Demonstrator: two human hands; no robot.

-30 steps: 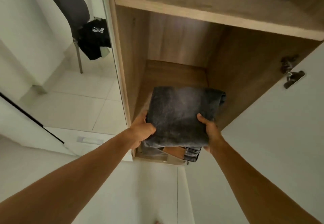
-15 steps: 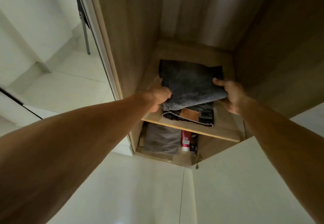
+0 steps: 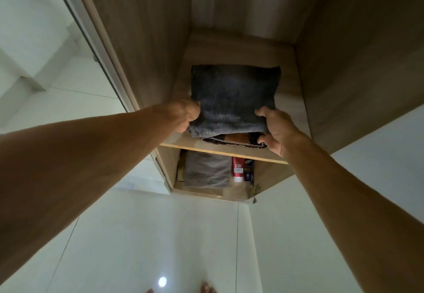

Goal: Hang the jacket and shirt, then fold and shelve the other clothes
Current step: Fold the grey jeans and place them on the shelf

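Jeans (image 3: 234, 99), folded into a dark slab, lie on the wardrobe shelf (image 3: 291, 118) near its front edge, with a tan patch and stitched waistband peeking out under the top fold. Left grip (image 3: 183, 114) clasps the near left edge; right grip (image 3: 274, 129) pinches the near right corner, thumb on top, fingers underneath. So the bundle stretches away from both grips toward the back wall. To finish well, I'd say: slide it back level, keep the layers flat and square, and release both sides together.
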